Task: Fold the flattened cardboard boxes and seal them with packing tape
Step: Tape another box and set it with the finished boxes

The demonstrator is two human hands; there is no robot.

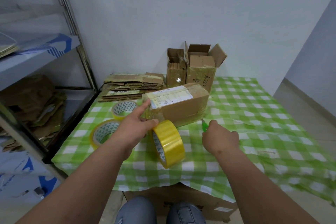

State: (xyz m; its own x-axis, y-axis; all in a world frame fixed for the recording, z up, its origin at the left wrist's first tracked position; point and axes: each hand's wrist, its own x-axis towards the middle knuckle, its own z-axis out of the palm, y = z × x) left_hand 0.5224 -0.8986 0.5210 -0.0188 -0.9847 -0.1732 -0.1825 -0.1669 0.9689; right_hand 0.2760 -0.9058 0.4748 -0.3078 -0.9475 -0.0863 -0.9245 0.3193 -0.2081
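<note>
Folded box [177, 104] lies on its side mid-table, closer to the far edge, shipping label on top, clear tape wrapped over its left end. Left hand [135, 129]: index finger straight, tip pressing the box's upper left corner; thumb curled against the yellow tape roll [168, 143], which stands on edge just in front of the box, tilted. A strip of tape runs from that roll up onto the box's left end. Right hand [221, 137] clenched around a small green cutter [205, 126], its tip just beside the box's near right corner; can't tell if it touches.

Two more rolls [124, 109] [104, 132] lie flat near the table's [254, 114] left edge. Flat cardboard stack [131, 85] sits at the far left corner. Two open boxes [194, 67] stand upright at the far edge, behind the folded one. Metal shelf [41, 56] with more cardboard stands left of the table.
</note>
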